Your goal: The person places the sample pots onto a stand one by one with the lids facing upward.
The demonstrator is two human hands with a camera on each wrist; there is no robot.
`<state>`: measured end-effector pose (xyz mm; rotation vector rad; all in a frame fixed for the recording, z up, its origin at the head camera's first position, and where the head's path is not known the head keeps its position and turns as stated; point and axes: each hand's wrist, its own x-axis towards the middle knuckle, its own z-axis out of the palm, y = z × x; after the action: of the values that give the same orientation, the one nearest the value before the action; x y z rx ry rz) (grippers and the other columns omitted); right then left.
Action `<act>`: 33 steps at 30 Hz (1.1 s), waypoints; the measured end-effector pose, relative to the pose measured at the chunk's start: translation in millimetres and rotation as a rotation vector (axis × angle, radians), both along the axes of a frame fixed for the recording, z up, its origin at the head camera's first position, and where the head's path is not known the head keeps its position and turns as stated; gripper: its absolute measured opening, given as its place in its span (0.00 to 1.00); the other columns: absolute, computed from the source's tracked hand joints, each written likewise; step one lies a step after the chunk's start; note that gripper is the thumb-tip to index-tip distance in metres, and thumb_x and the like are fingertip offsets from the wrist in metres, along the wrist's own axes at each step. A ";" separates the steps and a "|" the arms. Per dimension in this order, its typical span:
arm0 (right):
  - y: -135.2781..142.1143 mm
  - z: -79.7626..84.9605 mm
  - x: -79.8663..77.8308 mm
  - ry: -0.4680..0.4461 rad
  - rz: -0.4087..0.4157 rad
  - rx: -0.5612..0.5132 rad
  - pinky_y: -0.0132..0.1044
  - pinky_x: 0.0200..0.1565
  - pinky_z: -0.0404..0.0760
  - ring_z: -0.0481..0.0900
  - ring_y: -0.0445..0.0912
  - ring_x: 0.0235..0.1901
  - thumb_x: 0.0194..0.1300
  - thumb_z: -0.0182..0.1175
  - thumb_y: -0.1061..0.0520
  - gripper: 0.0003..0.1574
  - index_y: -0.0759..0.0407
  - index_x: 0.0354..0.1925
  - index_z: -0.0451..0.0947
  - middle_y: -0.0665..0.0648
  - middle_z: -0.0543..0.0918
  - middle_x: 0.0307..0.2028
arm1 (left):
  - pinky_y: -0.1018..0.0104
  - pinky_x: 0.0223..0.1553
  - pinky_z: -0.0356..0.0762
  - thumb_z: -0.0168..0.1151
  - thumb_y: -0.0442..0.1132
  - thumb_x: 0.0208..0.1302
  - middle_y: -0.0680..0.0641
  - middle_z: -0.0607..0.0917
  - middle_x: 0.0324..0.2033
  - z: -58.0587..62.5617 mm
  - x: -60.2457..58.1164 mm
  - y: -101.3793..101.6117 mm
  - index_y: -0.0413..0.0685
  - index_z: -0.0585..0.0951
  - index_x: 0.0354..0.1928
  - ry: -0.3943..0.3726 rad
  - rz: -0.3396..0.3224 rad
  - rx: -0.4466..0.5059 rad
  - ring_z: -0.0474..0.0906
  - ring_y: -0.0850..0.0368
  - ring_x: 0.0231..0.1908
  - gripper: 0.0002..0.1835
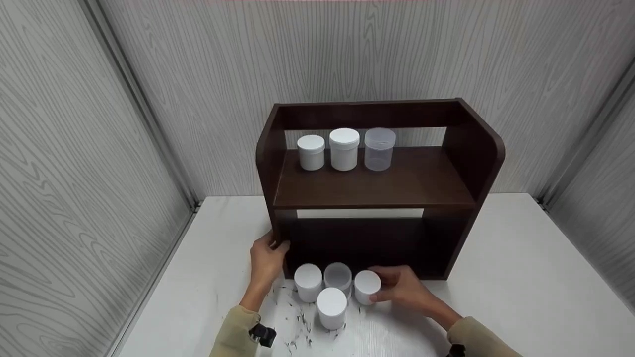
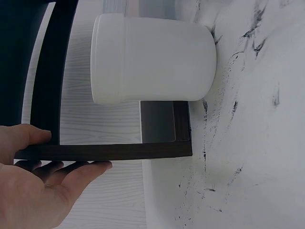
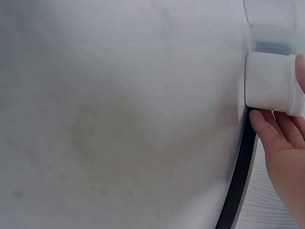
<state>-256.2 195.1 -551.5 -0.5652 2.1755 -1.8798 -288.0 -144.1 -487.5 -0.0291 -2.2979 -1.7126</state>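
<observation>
My left hand point(image 1: 266, 260) grips the left side panel of a dark brown two-tier shelf point(image 1: 377, 191); in the left wrist view its thumb and fingers lie on either side of the panel edge point(image 2: 119, 151). My right hand point(image 1: 404, 291) holds a small white lidded jar point(image 1: 367, 287) upright on the table, thumb in front and fingers behind. In the right wrist view the same jar point(image 3: 269, 81) rests at that hand's fingers. Left of it stand a clear jar point(image 1: 338, 274), a white jar point(image 1: 308, 283) and, closer to me, another white jar point(image 1: 332, 310).
On the upper tier, a short white jar point(image 1: 311, 153), a taller white jar point(image 1: 344, 151) and a clear jar point(image 1: 379, 151) stand in a row toward the left. Dark scuffs mark the white table point(image 1: 218, 277). Wood-grain panels point(image 1: 198, 64) enclose the back and sides.
</observation>
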 end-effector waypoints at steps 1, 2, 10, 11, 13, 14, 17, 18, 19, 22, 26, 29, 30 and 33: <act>0.5 -0.1 0.5 -0.002 0.000 -0.004 0.37 0.55 0.84 0.84 0.56 0.58 0.54 0.80 0.66 0.39 0.72 0.64 0.79 0.67 0.86 0.56 | 0.50 0.57 0.83 0.62 0.33 0.72 0.29 0.80 0.62 -0.3 0.3 -0.1 0.27 0.75 0.68 -0.001 0.000 0.001 0.80 0.35 0.61 0.26; 1.1 0.0 1.3 0.002 -0.006 0.001 0.37 0.56 0.84 0.84 0.56 0.58 0.54 0.80 0.66 0.39 0.71 0.64 0.80 0.66 0.86 0.56 | 0.51 0.58 0.83 0.62 0.33 0.72 0.29 0.80 0.62 -0.7 0.5 -0.2 0.27 0.74 0.69 -0.001 0.000 0.001 0.80 0.35 0.61 0.26; 5.2 9.5 9.3 -0.002 -0.027 0.022 0.38 0.56 0.84 0.82 0.59 0.60 0.54 0.81 0.64 0.39 0.69 0.64 0.80 0.65 0.86 0.57 | 0.51 0.57 0.83 0.63 0.32 0.72 0.29 0.80 0.62 -0.3 -0.5 0.3 0.26 0.74 0.69 0.000 0.007 0.001 0.80 0.35 0.61 0.27; 5.6 11.2 10.4 -0.008 -0.022 0.020 0.39 0.56 0.84 0.82 0.59 0.60 0.54 0.81 0.64 0.39 0.69 0.64 0.81 0.65 0.86 0.57 | 0.50 0.58 0.83 0.63 0.32 0.72 0.29 0.80 0.62 -0.4 -0.3 0.2 0.26 0.74 0.69 0.001 0.003 0.001 0.80 0.35 0.61 0.27; 6.4 15.1 12.9 -0.019 -0.013 0.007 0.40 0.55 0.85 0.83 0.59 0.60 0.55 0.80 0.64 0.39 0.68 0.64 0.81 0.65 0.86 0.57 | 0.50 0.58 0.82 0.63 0.32 0.72 0.28 0.80 0.62 -0.3 0.0 0.1 0.26 0.74 0.69 0.003 -0.004 0.003 0.80 0.35 0.61 0.27; 6.8 17.2 14.1 -0.025 -0.010 0.004 0.41 0.55 0.85 0.83 0.59 0.60 0.55 0.80 0.64 0.39 0.68 0.64 0.81 0.65 0.86 0.57 | 0.49 0.58 0.82 0.63 0.32 0.72 0.28 0.80 0.62 -0.3 0.2 0.1 0.26 0.74 0.69 0.004 -0.007 0.004 0.80 0.34 0.61 0.27; 8.6 23.2 17.8 -0.019 -0.003 0.008 0.41 0.54 0.85 0.82 0.59 0.60 0.55 0.80 0.64 0.39 0.68 0.65 0.80 0.65 0.86 0.58 | 0.49 0.58 0.82 0.62 0.33 0.72 0.28 0.80 0.62 -0.3 0.4 -0.1 0.26 0.74 0.68 0.004 -0.008 -0.001 0.80 0.34 0.61 0.26; 9.4 25.1 18.9 -0.014 -0.005 0.014 0.41 0.54 0.85 0.82 0.59 0.60 0.55 0.80 0.64 0.39 0.68 0.65 0.80 0.65 0.85 0.58 | 0.49 0.58 0.82 0.62 0.33 0.72 0.28 0.80 0.62 -0.3 0.3 -0.1 0.26 0.74 0.69 0.003 -0.007 -0.004 0.80 0.34 0.61 0.26; 10.0 27.1 20.2 -0.009 -0.009 0.022 0.40 0.54 0.85 0.82 0.59 0.61 0.55 0.80 0.63 0.39 0.67 0.65 0.80 0.65 0.85 0.58 | 0.49 0.59 0.82 0.62 0.33 0.73 0.28 0.80 0.62 -0.4 0.4 -0.2 0.26 0.74 0.69 0.002 -0.005 -0.008 0.80 0.34 0.61 0.26; 12.3 32.5 23.0 -0.001 -0.009 0.024 0.40 0.54 0.85 0.82 0.58 0.61 0.55 0.81 0.62 0.39 0.67 0.64 0.81 0.64 0.86 0.58 | 0.49 0.59 0.82 0.62 0.33 0.72 0.28 0.80 0.62 -0.3 0.3 -0.4 0.26 0.74 0.68 -0.002 0.004 -0.017 0.80 0.34 0.61 0.26; 14.4 39.1 26.1 -0.006 -0.002 0.014 0.41 0.54 0.86 0.83 0.56 0.60 0.55 0.81 0.62 0.40 0.68 0.64 0.80 0.64 0.86 0.57 | 0.49 0.59 0.82 0.63 0.33 0.72 0.29 0.81 0.62 -0.1 0.0 -0.5 0.27 0.75 0.68 -0.001 0.009 -0.022 0.80 0.35 0.61 0.26; 15.4 43.9 28.4 -0.012 0.000 0.019 0.42 0.52 0.87 0.84 0.56 0.59 0.54 0.81 0.61 0.40 0.67 0.64 0.81 0.64 0.87 0.56 | 0.49 0.58 0.82 0.63 0.33 0.72 0.29 0.81 0.61 0.1 -0.2 -0.4 0.28 0.76 0.67 0.000 0.013 -0.026 0.81 0.36 0.60 0.25; 15.6 45.4 29.1 -0.016 0.000 0.021 0.42 0.52 0.87 0.84 0.56 0.59 0.54 0.81 0.61 0.40 0.67 0.64 0.81 0.64 0.87 0.56 | 0.48 0.58 0.82 0.63 0.33 0.72 0.30 0.81 0.61 0.2 -0.2 -0.3 0.28 0.76 0.67 0.000 0.014 -0.026 0.81 0.36 0.60 0.25; 16.5 49.0 30.9 -0.030 -0.003 0.024 0.43 0.50 0.87 0.84 0.57 0.58 0.54 0.81 0.61 0.39 0.66 0.64 0.82 0.63 0.87 0.56 | 0.49 0.59 0.82 0.63 0.33 0.72 0.30 0.82 0.61 0.5 0.0 -0.2 0.28 0.76 0.67 -0.007 0.016 -0.024 0.81 0.36 0.60 0.25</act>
<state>-225.3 211.6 -502.5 -0.5262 2.1781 -1.8496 -288.0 -144.3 -487.0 -0.0104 -2.3173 -1.6799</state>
